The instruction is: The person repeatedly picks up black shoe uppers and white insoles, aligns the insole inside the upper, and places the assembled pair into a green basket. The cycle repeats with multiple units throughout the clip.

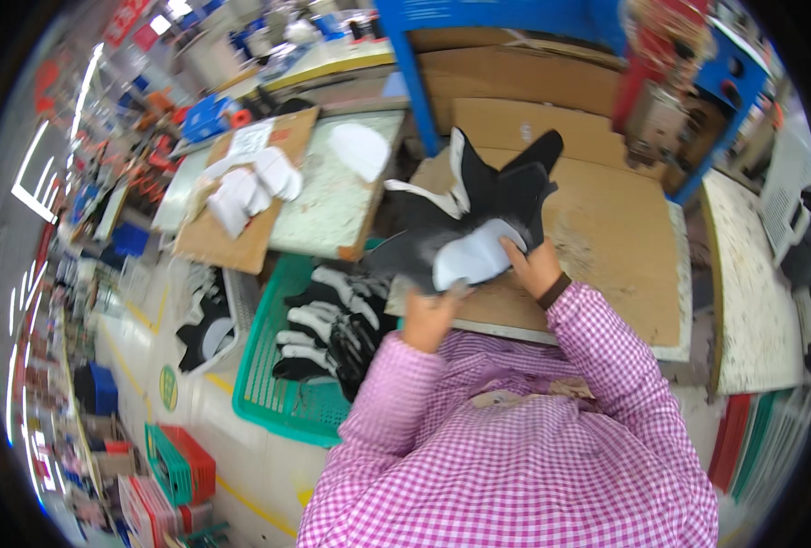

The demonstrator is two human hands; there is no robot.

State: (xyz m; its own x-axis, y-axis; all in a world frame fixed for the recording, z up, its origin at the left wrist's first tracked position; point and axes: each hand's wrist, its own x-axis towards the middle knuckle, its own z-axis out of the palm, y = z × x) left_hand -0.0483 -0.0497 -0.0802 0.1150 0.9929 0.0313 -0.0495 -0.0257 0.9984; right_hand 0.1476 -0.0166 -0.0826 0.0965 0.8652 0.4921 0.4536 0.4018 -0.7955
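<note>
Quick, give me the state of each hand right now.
Left hand: closed on the lower edge of the black and white shoe upper.
Right hand: closed on the same shoe upper, fingers on its white lining.

Black shoe upper point(478, 205) with white insole point(471, 258); pink-and-white checked sleeves point(597, 352); green basket point(268, 365) at 8 o'clock held black-and-white pieces point(332, 329); brown surface point(606, 247).
</note>
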